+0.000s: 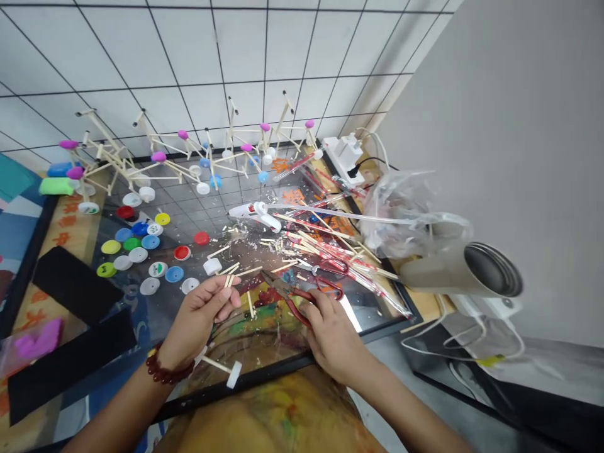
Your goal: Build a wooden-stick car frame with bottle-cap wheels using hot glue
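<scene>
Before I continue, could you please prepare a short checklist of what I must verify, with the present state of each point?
1. Left hand holds the short wooden sticks: ok, between thumb and fingers.
2. Right hand has the pliers by their red handles: ok.
3. Plier tips kept off the left fingers: ok, a gap shows between them.
4. Glue gun laid down, away from both hands: ok.
5. Glue gun cool: cannot tell.
6. Tabletop free of scraps: not ok, pale scraps lie around the glue gun.
</scene>
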{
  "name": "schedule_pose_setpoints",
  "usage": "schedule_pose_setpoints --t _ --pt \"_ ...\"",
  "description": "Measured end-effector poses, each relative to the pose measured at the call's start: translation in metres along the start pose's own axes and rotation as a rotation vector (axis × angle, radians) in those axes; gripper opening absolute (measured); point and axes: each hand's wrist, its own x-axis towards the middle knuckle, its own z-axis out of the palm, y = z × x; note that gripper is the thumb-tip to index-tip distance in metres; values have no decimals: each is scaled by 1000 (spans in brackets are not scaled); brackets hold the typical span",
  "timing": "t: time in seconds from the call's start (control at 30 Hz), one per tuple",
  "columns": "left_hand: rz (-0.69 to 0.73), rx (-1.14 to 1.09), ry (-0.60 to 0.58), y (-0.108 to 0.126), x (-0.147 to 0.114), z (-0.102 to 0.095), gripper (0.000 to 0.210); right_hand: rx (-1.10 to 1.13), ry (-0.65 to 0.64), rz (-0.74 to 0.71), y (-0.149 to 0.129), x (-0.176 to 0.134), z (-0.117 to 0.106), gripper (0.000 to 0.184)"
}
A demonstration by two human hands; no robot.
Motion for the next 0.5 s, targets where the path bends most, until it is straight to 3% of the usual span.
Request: schedule_pose_setpoints --t 0.13,0.27,0.37,0.5 --pt "-22 -6 -19 0 7 7 29 -48 60 -26 1 4 7 27" --pt "-52 -41 -53 -2 11 9 30 -19 159 -93 13 9 -9 36" --pt "-69 -56 -73 -4 13 10 28 -187 312 8 36 16 -23 38" --pt "-92 -61 -109 -7 15 11 26 -442 174 78 62 25 -29 37"
